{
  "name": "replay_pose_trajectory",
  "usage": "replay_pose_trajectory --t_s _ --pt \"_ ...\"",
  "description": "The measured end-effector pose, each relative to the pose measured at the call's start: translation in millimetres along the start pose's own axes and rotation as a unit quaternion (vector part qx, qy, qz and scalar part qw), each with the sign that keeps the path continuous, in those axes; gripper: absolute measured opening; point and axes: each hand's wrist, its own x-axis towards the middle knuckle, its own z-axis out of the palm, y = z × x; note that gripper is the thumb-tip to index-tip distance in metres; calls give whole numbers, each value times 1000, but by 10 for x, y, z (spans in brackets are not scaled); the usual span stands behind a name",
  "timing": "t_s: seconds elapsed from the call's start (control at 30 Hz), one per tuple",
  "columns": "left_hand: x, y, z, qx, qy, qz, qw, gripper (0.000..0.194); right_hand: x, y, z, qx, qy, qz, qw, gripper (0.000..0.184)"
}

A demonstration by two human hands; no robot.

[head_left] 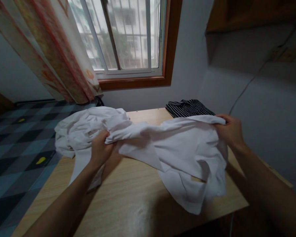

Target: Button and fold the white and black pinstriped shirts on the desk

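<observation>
A white shirt (177, 144) is stretched sideways above the wooden table, its loose folds hanging down towards the front edge. My left hand (101, 144) is closed around bunched cloth at its left end. At the upper right corner, my right hand (228, 130) grips the cloth's edge between thumb and fingers. A crumpled heap of white cloth (81, 128) lies behind and beside my left hand, on the table's left side. Whether that heap belongs to the same shirt or is separate, I cannot tell.
The light wooden table (128, 191) carries a folded black striped garment (188, 108) at its back right. To the left is a bed with a checked cover (17, 144). Behind stand a barred window (128, 36) and a patterned curtain (51, 46). A cable (246, 87) runs down the right wall.
</observation>
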Motion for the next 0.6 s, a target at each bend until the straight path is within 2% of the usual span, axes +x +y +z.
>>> replay_pose_trajectory --t_s 0.07,0.13,0.2,0.23,0.3,0.37,0.43,0.47,0.5,0.53,0.6 --pt "30 35 -37 34 101 -34 994 13 157 12 -70 -24 89 -24 995 22" --pt "75 43 -18 44 160 -81 983 12 286 4 -81 -44 127 -19 991 20" --pt "130 22 20 24 170 -126 977 13 384 -23 -58 -46 118 -14 992 15" --pt "157 3 31 12 153 -144 978 13 421 -40 -45 -40 103 -21 994 13" --pt "195 -37 23 4 57 -160 986 13 469 -73 -28 -8 47 -23 999 9" --pt "200 -55 -29 33 -112 -141 983 18 474 -99 -32 53 -41 24 997 11" --pt "173 -26 -97 89 -289 -104 947 27 435 -126 -52 118 -119 91 982 16" --pt "156 7 -124 118 -346 -89 927 32 401 -144 -64 146 -144 116 972 18" --pt "141 51 -137 143 -371 -75 915 36 361 -166 -75 171 -163 131 963 20" --pt "132 100 -134 158 -369 -61 914 39 317 -190 -85 195 -179 138 954 21" --pt "143 197 -64 143 -319 -18 937 39 225 -236 -101 234 -214 141 938 25"
